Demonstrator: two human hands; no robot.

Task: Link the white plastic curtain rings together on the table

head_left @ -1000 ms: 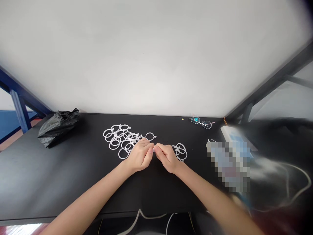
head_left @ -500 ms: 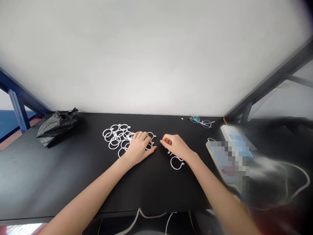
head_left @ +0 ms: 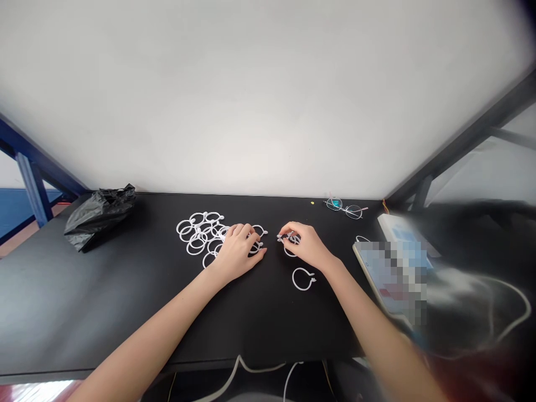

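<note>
Several white plastic rings (head_left: 196, 244) lie overlapping in a loose pile on the black table. My left hand (head_left: 240, 248) rests palm down over the right side of this pile, thumb stretched out and fingers apart; part of a ring (head_left: 260, 231) shows past its fingertips. To the right, my right hand (head_left: 307, 244) has its thumb and fingers curled round a white ring (head_left: 290, 252), partly hidden, with the small knobbed ends at the fingertips. How many rings are under that hand I cannot tell. Below it lies a single split ring (head_left: 302, 279), apart from the others.
A crumpled black plastic bag (head_left: 103, 215) lies at the left. Wire-framed eyeglasses (head_left: 344, 208) and a small yellow bit (head_left: 312, 203) sit near the wall. At the right are a pixelated phone-like device (head_left: 377, 279), a white box (head_left: 397, 229) and a pale cable (head_left: 513, 285).
My right hand has shifted slightly up and its finger and thumb have parted around the ring, which shows more now. My left hand has hardly moved.
</note>
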